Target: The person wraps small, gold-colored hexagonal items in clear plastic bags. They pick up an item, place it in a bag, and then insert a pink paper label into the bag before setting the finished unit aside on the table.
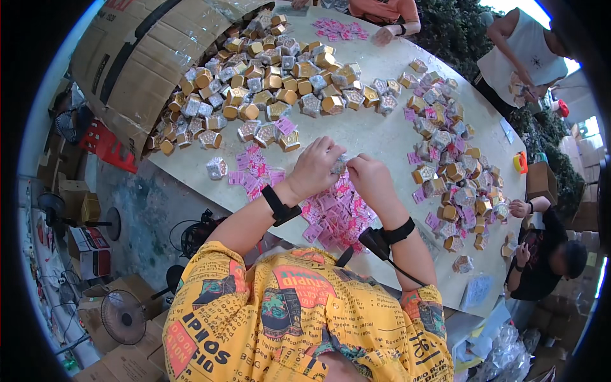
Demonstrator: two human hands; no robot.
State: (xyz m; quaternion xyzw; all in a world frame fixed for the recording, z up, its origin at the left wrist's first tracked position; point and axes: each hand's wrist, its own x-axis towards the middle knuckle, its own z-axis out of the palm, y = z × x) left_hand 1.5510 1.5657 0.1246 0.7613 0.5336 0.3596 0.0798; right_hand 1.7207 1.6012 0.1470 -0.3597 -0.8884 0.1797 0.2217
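The small wrapped box (339, 164) is between my two hands, above the tabletop (385, 141). My left hand (316, 167) holds it, fingers curled about its left side. My right hand (371, 183) is narrowed to a pinch at its right edge; I cannot tell what lies between those fingertips. Just below, nearer my body, pink packets (337, 216) lie in a loose pile. Beyond my hands, gold and silvery boxes (273, 83) are heaped beside the open cardboard carton (149, 73); more boxes (455, 170), mixed with pink packets, lie to my right.
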